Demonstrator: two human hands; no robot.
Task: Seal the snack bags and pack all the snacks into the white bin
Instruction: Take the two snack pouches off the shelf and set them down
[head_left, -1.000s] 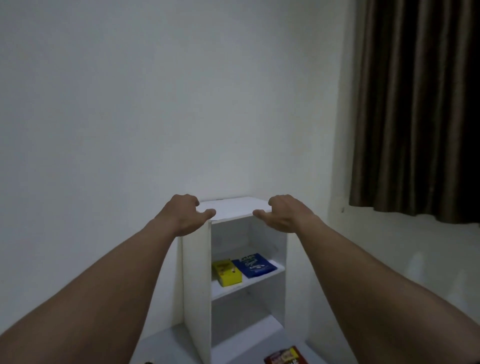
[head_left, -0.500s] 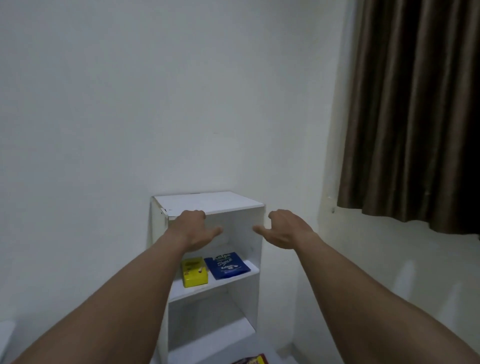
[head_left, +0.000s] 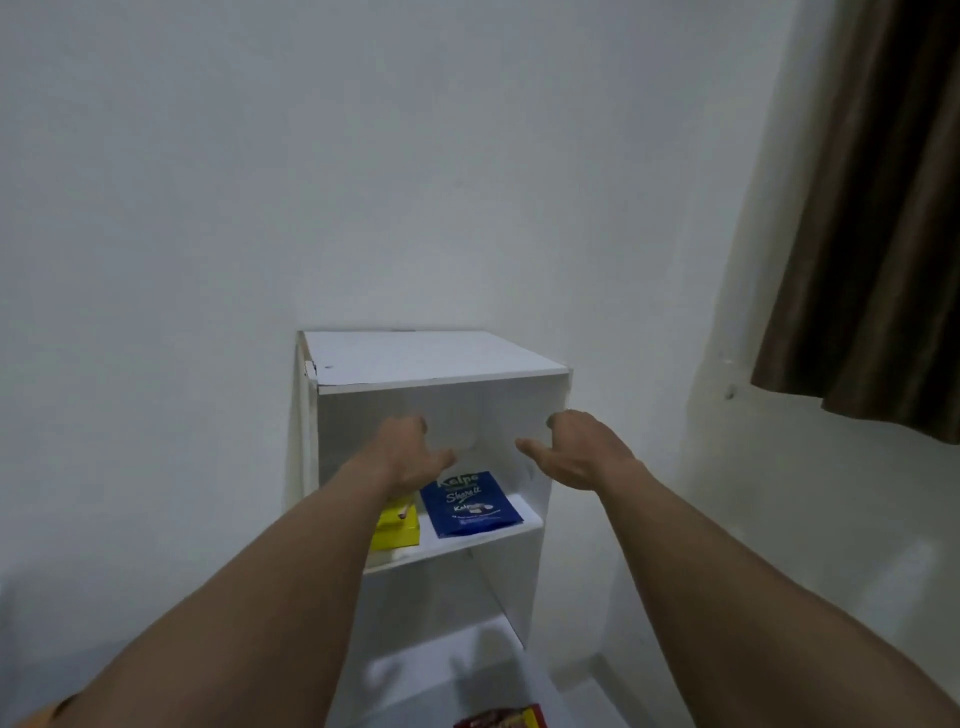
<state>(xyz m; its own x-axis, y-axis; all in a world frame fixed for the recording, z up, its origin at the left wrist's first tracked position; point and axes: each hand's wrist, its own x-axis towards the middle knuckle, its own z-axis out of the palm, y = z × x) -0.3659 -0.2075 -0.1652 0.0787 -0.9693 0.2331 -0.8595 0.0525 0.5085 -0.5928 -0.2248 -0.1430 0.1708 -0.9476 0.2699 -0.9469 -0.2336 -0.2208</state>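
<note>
A blue snack bag (head_left: 470, 503) lies flat on the middle shelf of a white shelf unit (head_left: 436, 358). To its left sits a yellow snack box (head_left: 397, 529), partly hidden by my left forearm. Both arms are stretched out in front of the upper compartment. My left hand (head_left: 410, 457) hovers above the yellow box, fingers loosely curled, holding nothing. My right hand (head_left: 576, 452) is near the unit's right wall, also empty with relaxed fingers. A red and yellow snack pack (head_left: 506, 719) shows at the bottom edge. No white bin is in sight.
The shelf unit stands against a white wall in a corner. A dark brown curtain (head_left: 872, 208) hangs at the upper right. The lower compartment of the unit holds nothing visible. White floor lies to the right of the unit.
Both hands have dropped from the unit's top panel to the front of the upper compartment. The view has shifted, so the shelf now sits more centred and larger.
</note>
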